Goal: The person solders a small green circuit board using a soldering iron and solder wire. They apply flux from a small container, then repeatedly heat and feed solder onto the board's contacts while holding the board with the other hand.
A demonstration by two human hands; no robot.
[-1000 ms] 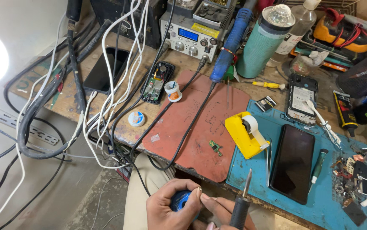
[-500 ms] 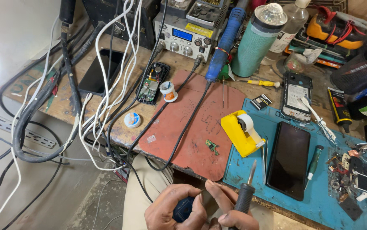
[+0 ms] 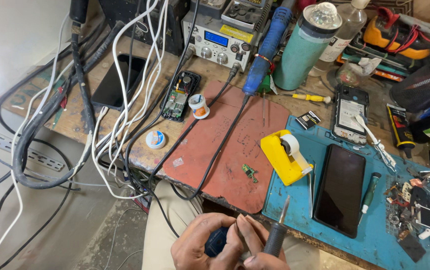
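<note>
Below the desk (image 3: 100,125) edge, the left hand (image 3: 200,245) cups a small dark blue object (image 3: 217,241). The right hand (image 3: 260,250), pressed against the left, grips a soldering iron (image 3: 276,235), tip upward.

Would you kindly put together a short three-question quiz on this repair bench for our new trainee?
1. True or false: the right hand grips a soldering iron with its tip pointing up.
2. What lies on the blue mat, right of the yellow tape dispenser? A) a dark phone B) a teal bottle C) a solder spool
3. Fill in: the left hand holds a small ____ round object.

Key: 1 true; 2 A; 3 blue.
</note>
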